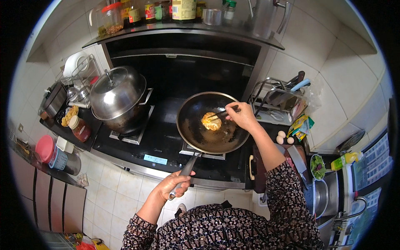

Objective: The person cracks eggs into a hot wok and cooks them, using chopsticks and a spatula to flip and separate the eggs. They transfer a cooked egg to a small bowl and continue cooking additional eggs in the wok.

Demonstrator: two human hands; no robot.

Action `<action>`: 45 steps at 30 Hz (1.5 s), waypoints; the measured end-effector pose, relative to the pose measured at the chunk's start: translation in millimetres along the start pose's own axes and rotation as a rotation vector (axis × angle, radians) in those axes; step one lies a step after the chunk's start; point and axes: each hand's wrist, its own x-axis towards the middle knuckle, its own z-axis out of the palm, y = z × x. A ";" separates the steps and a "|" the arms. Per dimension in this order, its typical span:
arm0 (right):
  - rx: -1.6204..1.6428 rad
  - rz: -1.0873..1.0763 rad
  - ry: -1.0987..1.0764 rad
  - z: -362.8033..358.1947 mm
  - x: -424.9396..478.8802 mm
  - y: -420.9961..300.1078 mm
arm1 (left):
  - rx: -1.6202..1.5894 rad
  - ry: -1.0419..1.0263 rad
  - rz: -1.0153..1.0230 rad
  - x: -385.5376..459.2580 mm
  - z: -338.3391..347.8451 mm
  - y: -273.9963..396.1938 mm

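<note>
My left hand (177,185) grips the grey handle (189,165) of a dark frying pan (200,140) on the right burner of the black gas stove (131,156). Over the pan's right side, my right hand (242,116) holds a pair of dark chopsticks (222,112). Their tips touch a fried egg (212,121), browned and yellow, near the middle of the pan. On the left burner stands a wok (125,121) under a domed metal lid (114,93).
Right of the stove are several eggs (280,140), a cleaver (297,159) on a cutting board (261,175), a bowl of leafy greens (318,167) and a knife rack (275,87). A lidded jar (79,128) stands at the left. Bottles and jars line the glass shelf (175,27) above.
</note>
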 end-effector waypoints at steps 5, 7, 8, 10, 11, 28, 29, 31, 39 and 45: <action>-0.005 0.024 -0.238 -1.2 -7.9 -6.9 | -0.016 0.010 -0.008 -1.0 0.5 0.8; -0.028 0.026 -0.197 -0.5 -7.0 -4.6 | -0.015 0.007 -0.003 -1.0 1.3 1.4; -0.039 0.027 -0.178 -0.1 -6.4 -3.9 | -0.012 0.005 0.001 -0.7 1.1 1.2; -0.029 0.023 -0.138 1.0 -4.4 -1.2 | -0.009 0.012 0.004 -0.6 0.9 0.4; -0.024 0.021 -0.119 2.0 -2.7 0.9 | -0.007 0.021 0.005 -0.6 1.5 0.6; -0.020 -0.010 -0.056 23.4 -0.5 6.9 | -0.016 0.024 0.010 0.4 5.4 1.5; -0.026 -0.013 -0.048 24.6 0.2 7.0 | -0.010 0.032 0.011 0.7 5.9 1.8; -0.039 -0.019 -0.031 26.7 1.4 6.5 | -0.007 0.030 0.013 0.3 5.4 2.3; 0.039 -0.009 0.024 27.1 1.5 13.6 | -0.015 0.015 0.010 0.5 4.7 2.0; 0.087 0.094 0.046 -2.9 -4.3 9.9 | -0.016 0.004 0.012 0.3 -2.0 1.7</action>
